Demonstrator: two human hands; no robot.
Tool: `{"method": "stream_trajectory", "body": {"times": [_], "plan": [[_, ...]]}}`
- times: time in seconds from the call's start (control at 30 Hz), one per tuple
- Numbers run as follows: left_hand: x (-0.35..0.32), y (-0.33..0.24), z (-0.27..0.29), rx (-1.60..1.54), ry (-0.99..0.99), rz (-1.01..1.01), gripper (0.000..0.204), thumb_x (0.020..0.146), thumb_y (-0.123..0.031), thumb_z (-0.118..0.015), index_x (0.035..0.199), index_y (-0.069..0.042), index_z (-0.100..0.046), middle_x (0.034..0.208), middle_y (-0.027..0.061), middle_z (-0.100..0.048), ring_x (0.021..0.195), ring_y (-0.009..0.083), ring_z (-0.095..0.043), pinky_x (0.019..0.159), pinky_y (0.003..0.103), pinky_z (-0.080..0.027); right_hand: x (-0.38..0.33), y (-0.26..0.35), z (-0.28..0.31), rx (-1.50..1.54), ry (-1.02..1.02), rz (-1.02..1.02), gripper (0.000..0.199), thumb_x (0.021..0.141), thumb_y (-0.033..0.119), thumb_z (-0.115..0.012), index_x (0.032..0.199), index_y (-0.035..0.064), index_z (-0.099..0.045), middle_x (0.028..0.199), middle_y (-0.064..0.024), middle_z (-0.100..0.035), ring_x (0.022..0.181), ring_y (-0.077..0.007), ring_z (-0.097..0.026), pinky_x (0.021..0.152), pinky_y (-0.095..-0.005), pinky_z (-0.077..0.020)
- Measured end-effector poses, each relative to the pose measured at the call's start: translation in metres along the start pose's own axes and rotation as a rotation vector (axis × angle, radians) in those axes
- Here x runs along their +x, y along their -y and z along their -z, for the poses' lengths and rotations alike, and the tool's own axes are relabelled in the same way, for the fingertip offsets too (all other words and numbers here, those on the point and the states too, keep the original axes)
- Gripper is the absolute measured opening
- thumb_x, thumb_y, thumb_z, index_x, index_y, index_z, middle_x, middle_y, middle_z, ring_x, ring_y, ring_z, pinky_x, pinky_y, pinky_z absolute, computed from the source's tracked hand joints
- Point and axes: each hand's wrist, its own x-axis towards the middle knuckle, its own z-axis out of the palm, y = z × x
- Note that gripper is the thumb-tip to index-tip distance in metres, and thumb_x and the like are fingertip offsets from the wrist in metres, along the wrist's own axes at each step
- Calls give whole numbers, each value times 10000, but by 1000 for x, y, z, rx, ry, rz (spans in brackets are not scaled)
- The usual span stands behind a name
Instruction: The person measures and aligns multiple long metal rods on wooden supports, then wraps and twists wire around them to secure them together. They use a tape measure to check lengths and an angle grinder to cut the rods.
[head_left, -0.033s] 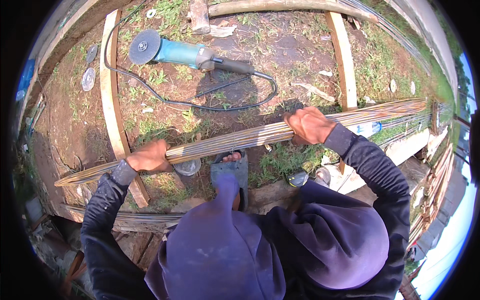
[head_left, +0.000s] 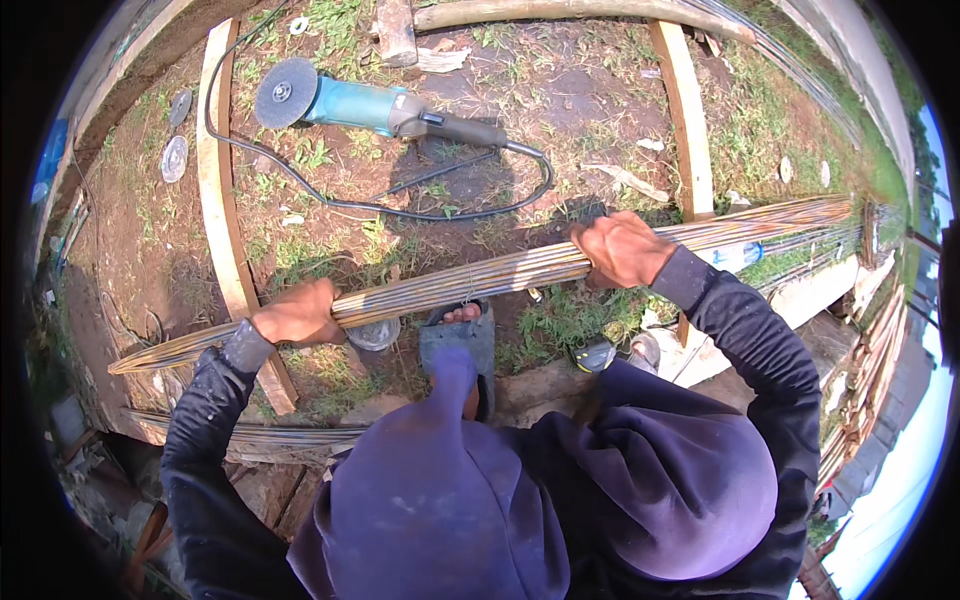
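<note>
A long bundle of thin rusty steel rods (head_left: pixel 480 275) runs from the lower left up to the right, above the grassy ground. My left hand (head_left: pixel 300 312) grips it near its left end, and my right hand (head_left: pixel 622 248) grips it right of the middle. Both arms wear dark long sleeves. My foot in a grey sandal (head_left: pixel 458 345) stands just under the bundle, between the two hands.
A teal angle grinder (head_left: pixel 370 105) lies on the ground beyond the rods, its black cord (head_left: pixel 440 210) looping nearby. Two wooden planks (head_left: pixel 225 200) (head_left: pixel 685 110) lie across the ground. Spare discs (head_left: pixel 175 158) lie at left. More rods (head_left: pixel 260 432) and stacked timber (head_left: pixel 870 370) sit close by.
</note>
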Motion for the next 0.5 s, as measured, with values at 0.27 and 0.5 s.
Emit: {"method": "stream_trajectory", "body": {"times": [0.27, 0.5], "plan": [[23, -30, 26, -49, -3, -28, 366, 672, -216, -817, 890, 54, -701, 801, 245, -709, 771, 346, -726, 726, 432, -565, -7, -24, 23, 0, 0, -82, 380, 676, 178, -740, 957, 0, -555, 648, -176, -626, 682, -384, -679, 635, -476, -517], [53, -81, 41, 88, 57, 83, 392, 694, -194, -849, 999, 26, -739, 940, 231, -733, 852, 332, -731, 789, 414, -571, -23, -58, 1, 14, -49, -164, 306, 699, 256, -770, 879, 82, -595, 817, -89, -616, 849, -290, -654, 849, -407, -495]]}}
